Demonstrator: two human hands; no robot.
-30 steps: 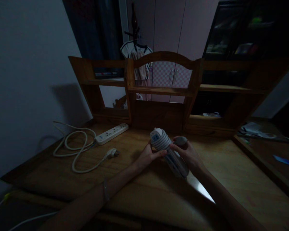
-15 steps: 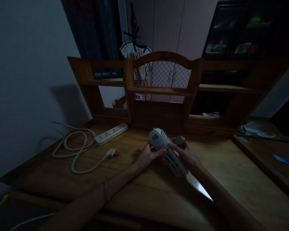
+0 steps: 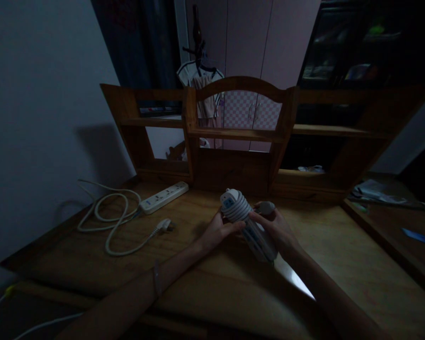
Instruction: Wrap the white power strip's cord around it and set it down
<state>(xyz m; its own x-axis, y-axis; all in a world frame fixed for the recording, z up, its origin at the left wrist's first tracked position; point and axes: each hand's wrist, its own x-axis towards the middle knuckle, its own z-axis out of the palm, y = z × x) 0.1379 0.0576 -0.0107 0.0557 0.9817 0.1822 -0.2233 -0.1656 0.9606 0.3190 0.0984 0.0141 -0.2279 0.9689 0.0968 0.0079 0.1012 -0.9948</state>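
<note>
Both my hands hold a white power strip [image 3: 250, 229] above the wooden desk [image 3: 205, 283], its cord wound in coils round its far end. My left hand [image 3: 217, 231] is closed on the strip's left side just under the coils. My right hand [image 3: 274, 226] grips the strip from the right and pinches the cord's plug [image 3: 266, 207] near the coils. A second white power strip [image 3: 165, 197] lies flat at the back left of the desk, its loose cord [image 3: 109, 219] looping to the left and ending in a plug [image 3: 164, 225].
A wooden hutch with shelves [image 3: 241, 137] stands along the desk's back edge. Papers [image 3: 371, 191] and a blue object [image 3: 416, 236] lie on the side surface at the right. A wall [image 3: 38, 118] closes the left. The room is dim.
</note>
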